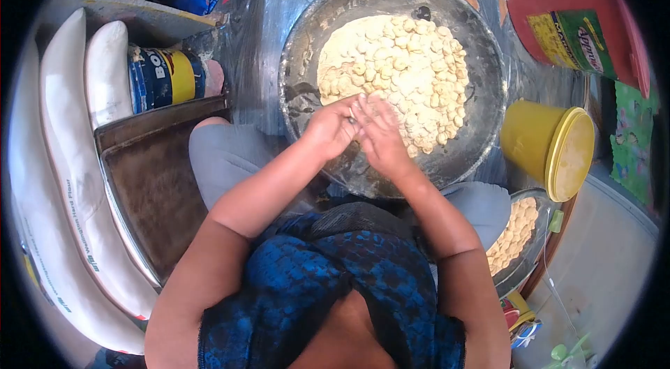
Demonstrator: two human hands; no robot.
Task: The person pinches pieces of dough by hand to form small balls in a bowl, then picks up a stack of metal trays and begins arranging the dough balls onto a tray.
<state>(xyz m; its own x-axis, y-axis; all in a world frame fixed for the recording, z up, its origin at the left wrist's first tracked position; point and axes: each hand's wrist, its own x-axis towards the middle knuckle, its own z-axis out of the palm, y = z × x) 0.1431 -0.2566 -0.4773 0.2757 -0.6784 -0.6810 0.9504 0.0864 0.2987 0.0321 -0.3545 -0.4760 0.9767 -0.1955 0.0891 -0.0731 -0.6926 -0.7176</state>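
Both half-open, my left hand (328, 133) and right hand (385, 142) meet toward the basin's near edge (447, 172); I'd press lightly; can't tell what's held

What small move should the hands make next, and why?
I'd probably part the left hand and right hand slightly, low over the pale pieces. The hands meet above the near side of the heap in the wide pan, so anything between them should drop inside. Blurred fingers hide whether they hold a piece.
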